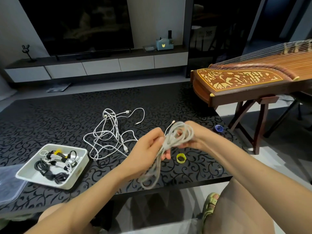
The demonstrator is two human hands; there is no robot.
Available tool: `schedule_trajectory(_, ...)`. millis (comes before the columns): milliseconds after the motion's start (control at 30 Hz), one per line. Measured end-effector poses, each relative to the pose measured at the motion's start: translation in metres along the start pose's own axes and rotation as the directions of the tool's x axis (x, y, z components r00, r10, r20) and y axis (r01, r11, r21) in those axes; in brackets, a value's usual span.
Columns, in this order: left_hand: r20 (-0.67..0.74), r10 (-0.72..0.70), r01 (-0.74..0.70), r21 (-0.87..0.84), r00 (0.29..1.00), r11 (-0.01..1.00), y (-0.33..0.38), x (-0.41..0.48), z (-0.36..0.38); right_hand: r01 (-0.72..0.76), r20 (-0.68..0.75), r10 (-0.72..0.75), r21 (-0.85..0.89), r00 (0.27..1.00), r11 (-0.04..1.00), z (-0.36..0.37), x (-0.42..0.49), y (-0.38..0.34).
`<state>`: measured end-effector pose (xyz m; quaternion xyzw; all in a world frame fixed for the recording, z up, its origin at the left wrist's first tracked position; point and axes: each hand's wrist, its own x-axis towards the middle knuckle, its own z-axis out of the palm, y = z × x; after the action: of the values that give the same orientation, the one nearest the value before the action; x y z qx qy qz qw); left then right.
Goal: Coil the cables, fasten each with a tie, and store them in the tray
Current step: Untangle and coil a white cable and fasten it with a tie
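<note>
A clear plastic lid (9,184) lies at the far left, on the near corner of the black scroll-patterned table (50,115). Just beside it sits the white tray (78,171), set askew to the table edge, holding several black and white coiled cables (55,164) bound with ties. To the right of the tray, touching its far corner, a tangle of loose white cables (109,132) sprawls on the tabletop, one USB plug lying at its near side.

Right of the tangle, the left hand (146,146) is raised above the table, its fingers curled and pinching a pale grey cable coil (177,137). The coil is held in the air between both hands. Its long axis runs from upper right to lower left: the upper loops wrap round the right hand (191,137), which grasps them, and the lower loops hang down past the table's near edge. One plug end sticks up and to the left from the top of the coil. Motion blur hides how the right fingers lie.

Below the hands, a yellow-green tie roll (181,157) stands on the table, partly screened by the coil. Beyond the right wrist lies a blue tie roll (219,128). At the far right a guzheng (244,81) rests on a wooden stand beside the table. A dark television (76,22) stands behind.
</note>
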<state>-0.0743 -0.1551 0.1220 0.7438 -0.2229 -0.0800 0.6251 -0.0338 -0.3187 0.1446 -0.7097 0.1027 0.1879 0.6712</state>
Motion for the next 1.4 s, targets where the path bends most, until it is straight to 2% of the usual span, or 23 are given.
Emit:
schedule_trajectory(67, -0.013, -0.067, 0.060, -0.297, 0.998, 0.953, -0.004, 0.001, 0.001, -0.092, 0.069, 0.082, 0.167, 0.994, 0.982, 0.003, 0.001, 0.010)
schedule_trajectory(100, 0.005, -0.098, 0.092, -0.388, 0.995, 0.917, -0.007, 0.001, 0.001, -0.134, 0.083, 0.118, 0.236, 0.990, 0.963, 0.004, 0.002, 0.016)
schedule_trajectory(200, 0.091, -0.169, 0.191, -0.528, 0.981, 0.827, -0.014, -0.003, -0.002, -0.271, 0.108, 0.248, 0.380, 0.963, 0.884, 0.005, 0.000, 0.034)
schedule_trajectory(367, 0.057, -0.238, 0.242, -0.375, 0.969, 0.895, -0.019, -0.011, -0.011, -0.440, 0.136, 0.426, 0.437, 0.894, 0.785, 0.000, -0.011, 0.051)
schedule_trajectory(500, 0.043, -0.247, 0.249, -0.278, 0.968, 0.928, -0.017, -0.015, -0.011, -0.475, 0.168, 0.448, 0.404, 0.878, 0.781, -0.002, -0.021, 0.060)
schedule_trajectory(633, 0.009, -0.264, 0.254, -0.305, 0.964, 0.918, -0.009, -0.012, -0.015, -0.510, 0.317, 0.414, 0.340, 0.853, 0.790, 0.006, -0.035, 0.067)
schedule_trajectory(733, 0.024, -0.288, 0.275, -0.379, 0.957, 0.883, 0.000, -0.011, -0.018, -0.430, 0.275, 0.355, 0.297, 0.893, 0.853, 0.011, -0.039, 0.062)
schedule_trajectory(833, 0.025, -0.304, 0.282, -0.451, 0.952, 0.847, 0.006, -0.011, -0.020, -0.240, 0.065, 0.231, 0.214, 0.971, 0.947, 0.016, -0.039, 0.049)
schedule_trajectory(900, 0.000, -0.288, 0.262, -0.420, 0.958, 0.869, 0.008, -0.012, -0.019, -0.053, -0.074, 0.059, 0.082, 0.995, 0.995, 0.019, -0.038, 0.043)
schedule_trajectory(967, -0.026, -0.265, 0.232, -0.408, 0.964, 0.883, 0.007, -0.013, -0.017, 0.179, -0.148, -0.189, -0.080, 0.971, 0.981, 0.020, -0.039, 0.040)
schedule_trajectory(1033, -0.043, -0.243, 0.204, -0.415, 0.969, 0.887, 0.006, -0.013, -0.016, 0.333, -0.052, -0.339, -0.100, 0.939, 0.938, 0.021, -0.045, 0.037)
schedule_trajectory(1133, -0.038, -0.212, 0.176, -0.423, 0.977, 0.889, 0.003, -0.012, -0.014, 0.397, 0.115, -0.397, 0.025, 0.910, 0.917, 0.024, -0.054, 0.037)
schedule_trajectory(1267, -0.022, -0.168, 0.144, -0.416, 0.986, 0.898, 0.004, -0.011, -0.013, 0.428, 0.069, -0.437, 0.120, 0.897, 0.896, 0.030, -0.055, 0.039)
schedule_trajectory(1400, 0.005, -0.130, 0.122, -0.374, 0.992, 0.919, 0.009, -0.013, -0.015, 0.440, 0.061, -0.439, -0.006, 0.896, 0.898, 0.024, -0.050, 0.038)
